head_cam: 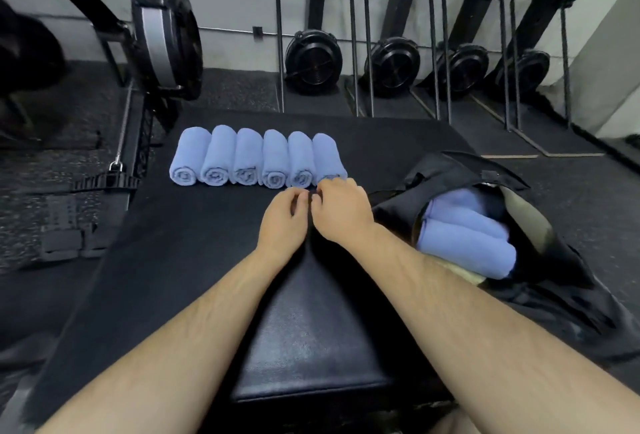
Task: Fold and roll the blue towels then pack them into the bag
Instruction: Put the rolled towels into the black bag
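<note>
Several rolled blue towels (pixel 249 159) lie side by side in a row on the black padded bench (pixel 194 225). To the right, an open black bag (pixel 460 173) holds more rolled blue towels (pixel 464 236). My right hand (pixel 341 211) has its fingers curled over the near end of the rightmost roll (pixel 325 153). Close beside it is my left hand (pixel 282 222), fingers loosely curled just in front of the neighbouring roll, with nothing visibly held. Both forearms stretch forward over the bench.
A rowing machine flywheel (pixel 166 38) and its rail stand at the far left. Several folded rowing machines (pixel 313 59) lean against the back wall. Black rubber gym floor (pixel 41 173) surrounds the bench.
</note>
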Tool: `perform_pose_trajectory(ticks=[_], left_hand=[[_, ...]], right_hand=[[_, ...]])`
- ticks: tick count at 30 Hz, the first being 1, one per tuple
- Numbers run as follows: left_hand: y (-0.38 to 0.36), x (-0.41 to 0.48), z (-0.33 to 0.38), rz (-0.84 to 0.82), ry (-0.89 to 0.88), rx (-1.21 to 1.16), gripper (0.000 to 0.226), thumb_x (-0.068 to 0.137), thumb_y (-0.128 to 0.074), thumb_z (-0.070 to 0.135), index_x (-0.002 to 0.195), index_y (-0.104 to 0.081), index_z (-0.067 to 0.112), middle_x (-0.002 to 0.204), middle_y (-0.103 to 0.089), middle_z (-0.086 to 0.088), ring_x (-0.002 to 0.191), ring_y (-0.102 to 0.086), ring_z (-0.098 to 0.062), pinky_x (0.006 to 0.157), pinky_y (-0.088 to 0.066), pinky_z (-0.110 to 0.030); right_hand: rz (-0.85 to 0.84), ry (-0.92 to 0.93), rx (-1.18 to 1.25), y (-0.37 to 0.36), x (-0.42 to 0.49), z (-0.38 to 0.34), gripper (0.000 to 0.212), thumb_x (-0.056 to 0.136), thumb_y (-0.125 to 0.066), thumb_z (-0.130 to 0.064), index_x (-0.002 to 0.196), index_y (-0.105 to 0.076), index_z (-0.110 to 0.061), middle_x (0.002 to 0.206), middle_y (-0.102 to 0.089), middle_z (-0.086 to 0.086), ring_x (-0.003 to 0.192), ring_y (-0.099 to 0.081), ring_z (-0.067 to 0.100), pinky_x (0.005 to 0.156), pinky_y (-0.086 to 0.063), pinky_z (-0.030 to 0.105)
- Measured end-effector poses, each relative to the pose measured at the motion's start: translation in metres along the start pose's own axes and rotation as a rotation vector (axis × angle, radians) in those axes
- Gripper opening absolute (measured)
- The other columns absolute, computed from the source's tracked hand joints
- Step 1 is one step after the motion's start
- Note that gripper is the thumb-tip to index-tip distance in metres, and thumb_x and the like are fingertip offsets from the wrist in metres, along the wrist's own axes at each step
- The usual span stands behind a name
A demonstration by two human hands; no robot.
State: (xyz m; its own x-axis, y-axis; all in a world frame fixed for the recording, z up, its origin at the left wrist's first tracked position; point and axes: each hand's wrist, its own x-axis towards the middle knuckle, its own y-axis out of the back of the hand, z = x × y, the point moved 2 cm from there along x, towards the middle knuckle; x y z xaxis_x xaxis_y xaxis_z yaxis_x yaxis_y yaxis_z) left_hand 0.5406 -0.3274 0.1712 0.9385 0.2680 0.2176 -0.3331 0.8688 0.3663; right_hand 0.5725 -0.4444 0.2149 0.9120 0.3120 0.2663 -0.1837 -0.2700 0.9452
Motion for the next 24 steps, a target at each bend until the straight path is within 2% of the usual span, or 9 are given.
perform_pose_trajectory(ticks=[2, 6, 9, 10, 11, 12, 14, 20, 24], left_hand=[[-0.006, 0.012, -0.012, -0.009, 0.043, -0.009, 0.021, 0.105, -0.048, 0.026, 0.113, -0.066, 0.02, 0.102, -0.069, 0.007, 0.094, -0.063, -0.007, 0.084, -0.047, -0.028], [-0.016, 0.027, -0.027, 0.021, 0.102, 0.068, 0.028, 0.102, -0.051, 0.038, 0.126, -0.062, 0.028, 0.103, -0.067, 0.013, 0.09, -0.062, -0.008, 0.086, -0.05, -0.03], [-0.023, 0.03, -0.03, 0.013, 0.069, 0.157, 0.032, 0.099, -0.049, 0.048, 0.127, -0.06, 0.037, 0.101, -0.065, 0.017, 0.088, -0.06, -0.003, 0.08, -0.048, -0.029], [-0.024, 0.03, -0.031, 0.018, 0.063, 0.163, 0.031, 0.099, -0.048, 0.05, 0.126, -0.059, 0.038, 0.1, -0.065, 0.018, 0.088, -0.059, -0.001, 0.078, -0.047, -0.028], [-0.024, 0.03, -0.033, 0.026, 0.061, 0.161, 0.03, 0.099, -0.048, 0.05, 0.125, -0.059, 0.04, 0.099, -0.065, 0.019, 0.087, -0.059, 0.0, 0.077, -0.046, -0.028], [-0.024, 0.03, -0.034, 0.034, 0.06, 0.158, 0.029, 0.099, -0.048, 0.05, 0.124, -0.059, 0.041, 0.098, -0.065, 0.019, 0.086, -0.059, 0.001, 0.076, -0.046, -0.027], [-0.024, 0.03, -0.035, 0.037, 0.051, 0.161, 0.03, 0.098, -0.049, 0.05, 0.126, -0.058, 0.041, 0.097, -0.064, 0.02, 0.087, -0.059, 0.001, 0.079, -0.048, -0.028], [-0.022, 0.026, -0.031, 0.009, 0.014, 0.126, 0.032, 0.096, -0.054, 0.046, 0.128, -0.057, 0.043, 0.105, -0.063, 0.021, 0.094, -0.059, 0.001, 0.085, -0.049, -0.029], [-0.018, 0.012, -0.013, 0.054, -0.185, 0.064, 0.036, 0.095, -0.061, 0.016, 0.13, -0.059, 0.024, 0.114, -0.057, 0.014, 0.098, -0.057, -0.012, 0.094, -0.051, -0.04]], right_hand=[[-0.057, -0.073, -0.019, -0.021, 0.013, 0.004, 0.031, 0.102, -0.046, -0.029, 0.124, -0.057, -0.011, 0.131, -0.054, 0.012, 0.118, -0.047, 0.033, 0.093, -0.04, 0.041], [-0.053, -0.206, -0.021, -0.046, 0.039, 0.013, 0.038, 0.096, -0.052, -0.023, 0.133, -0.05, -0.017, 0.148, -0.037, 0.014, 0.125, -0.038, 0.038, 0.095, -0.04, 0.044], [-0.121, -0.295, 0.032, -0.055, 0.059, 0.022, 0.054, 0.097, -0.057, -0.03, 0.148, -0.038, -0.029, 0.165, -0.008, 0.018, 0.144, -0.021, 0.042, 0.107, -0.038, 0.049], [-0.145, -0.317, 0.074, -0.058, 0.065, 0.024, 0.054, 0.098, -0.057, -0.031, 0.148, -0.037, -0.03, 0.164, -0.01, 0.02, 0.143, -0.024, 0.044, 0.106, -0.039, 0.049], [-0.148, -0.32, 0.119, -0.062, 0.07, 0.025, 0.049, 0.098, -0.057, -0.031, 0.145, -0.04, -0.028, 0.157, -0.021, 0.022, 0.135, -0.033, 0.045, 0.1, -0.042, 0.049], [-0.134, -0.316, 0.154, -0.065, 0.073, 0.025, 0.043, 0.098, -0.057, -0.03, 0.139, -0.043, -0.024, 0.145, -0.033, 0.022, 0.123, -0.042, 0.044, 0.093, -0.044, 0.047], [-0.08, -0.327, 0.171, -0.067, 0.078, 0.026, 0.036, 0.098, -0.055, -0.023, 0.133, -0.046, -0.02, 0.127, -0.041, 0.02, 0.109, -0.048, 0.042, 0.083, -0.044, 0.044], [0.034, -0.418, 0.126, -0.03, 0.072, 0.028, 0.039, 0.092, -0.052, -0.006, 0.129, -0.046, -0.016, 0.125, -0.041, 0.018, 0.104, -0.047, 0.036, 0.071, -0.038, 0.037], [0.115, -0.282, 0.093, 0.03, 0.039, 0.023, 0.039, 0.093, -0.053, -0.009, 0.13, -0.047, -0.017, 0.12, -0.043, 0.015, 0.101, -0.046, 0.033, 0.07, -0.04, 0.037]])
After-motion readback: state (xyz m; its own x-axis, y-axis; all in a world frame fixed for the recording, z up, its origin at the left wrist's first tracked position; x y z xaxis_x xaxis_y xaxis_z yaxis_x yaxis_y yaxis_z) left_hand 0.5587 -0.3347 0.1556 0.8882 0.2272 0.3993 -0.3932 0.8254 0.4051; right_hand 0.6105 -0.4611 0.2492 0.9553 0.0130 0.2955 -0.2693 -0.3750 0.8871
